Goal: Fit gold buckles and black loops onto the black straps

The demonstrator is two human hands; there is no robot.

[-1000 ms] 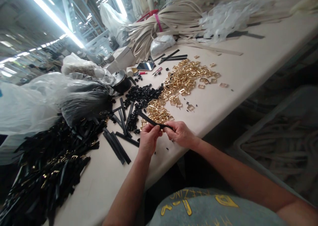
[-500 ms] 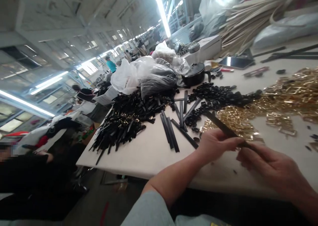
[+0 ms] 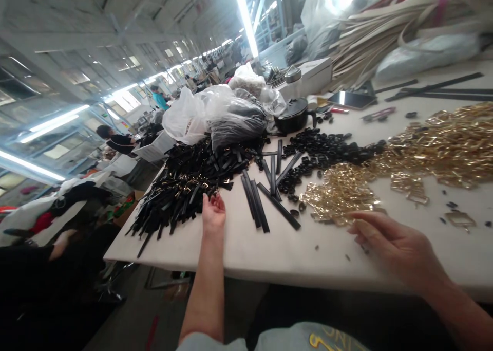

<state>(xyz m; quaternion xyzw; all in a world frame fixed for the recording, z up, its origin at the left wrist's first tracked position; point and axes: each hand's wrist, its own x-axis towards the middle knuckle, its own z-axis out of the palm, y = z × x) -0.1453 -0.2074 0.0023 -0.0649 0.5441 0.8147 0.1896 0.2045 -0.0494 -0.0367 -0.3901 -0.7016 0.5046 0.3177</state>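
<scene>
My left hand is at the right edge of a pile of black straps with small gold buckles. Its palm is turned up and its fingers are loosely curled and apart, with no strap visible in them. My right hand is low over the table, at the near edge of a heap of gold buckles. Its thumb and fingers come together in a pinch; whatever may be between them is hidden. Several loose black strips lie between my hands, and small black loops are heaped behind them.
Plastic bags and a black lidded pot stand farther back. A tablet or phone lies near a white box. More gold buckles spread right. The table's front edge runs close to me; other people sit at left.
Both hands held a dark strip together before. My left hand has moved left to the strap pile, and my right hand is apart by the buckles. That strip is no longer between them.
</scene>
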